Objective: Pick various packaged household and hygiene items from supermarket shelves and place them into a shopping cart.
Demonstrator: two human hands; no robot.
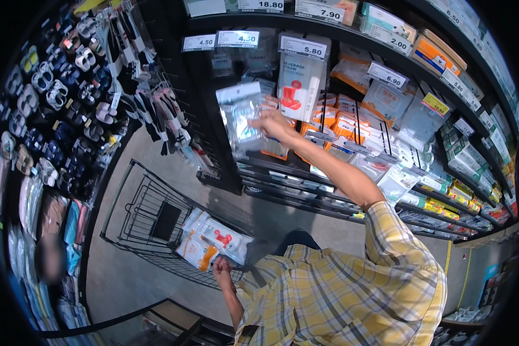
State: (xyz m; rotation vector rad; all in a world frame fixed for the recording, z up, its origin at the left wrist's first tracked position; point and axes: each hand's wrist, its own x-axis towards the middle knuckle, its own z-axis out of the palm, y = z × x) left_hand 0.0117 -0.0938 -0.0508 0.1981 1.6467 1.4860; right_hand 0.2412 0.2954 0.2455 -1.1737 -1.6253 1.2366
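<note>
My right hand (275, 126) reaches up to the shelves, its fingers closed on a clear plastic packet (240, 118) with a pale top and a shiny, silvery middle. The packet hangs tilted in front of the shelf's dark upright, slightly blurred. Low down, my left hand (222, 272) is closed at the near edge of a black wire shopping cart (144, 190), beside the goods in it. Those are a white pack with a red print (220, 235) and a white-and-orange packet (196, 252). The part of the cart under my left fingers is mostly hidden.
A tall white pack of straws (301, 81) hangs just right of the held packet. Rows of orange packets (349, 127) fill the shelf beyond. Slippers (57, 95) and hanging socks (155, 115) line the left side. Grey concrete floor (127, 271) lies around the cart.
</note>
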